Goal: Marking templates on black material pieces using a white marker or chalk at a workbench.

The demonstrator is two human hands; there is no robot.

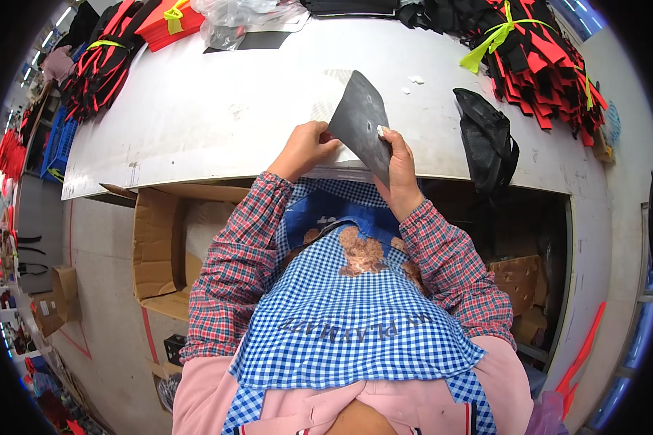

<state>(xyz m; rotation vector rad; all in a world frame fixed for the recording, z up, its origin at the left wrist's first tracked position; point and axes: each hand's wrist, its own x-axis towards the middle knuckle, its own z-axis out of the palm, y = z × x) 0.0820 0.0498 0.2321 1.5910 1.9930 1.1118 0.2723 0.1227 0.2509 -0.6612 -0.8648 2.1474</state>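
Observation:
A dark grey-black flat panel [360,116] is held up tilted over the near edge of the white table, a few small pale marks on its face. My right hand [402,170] grips its right edge, and a small white lump [381,131] shows at the thumb tip; I cannot tell what it is. At the panel's left edge my left hand [308,150] is closed, fingertips pinching by that edge. Behind the panel a pale patterned sheet [332,101] lies partly hidden on the table. A few white bits [415,80] lie just beyond, to the right.
Bundles of black and red strips [537,61] tied with yellow bands lie on the white table [210,116], with another bundle [109,61] at far left. A black pouch [484,138] hangs over the near edge at right. Below stands an open cardboard box [152,250].

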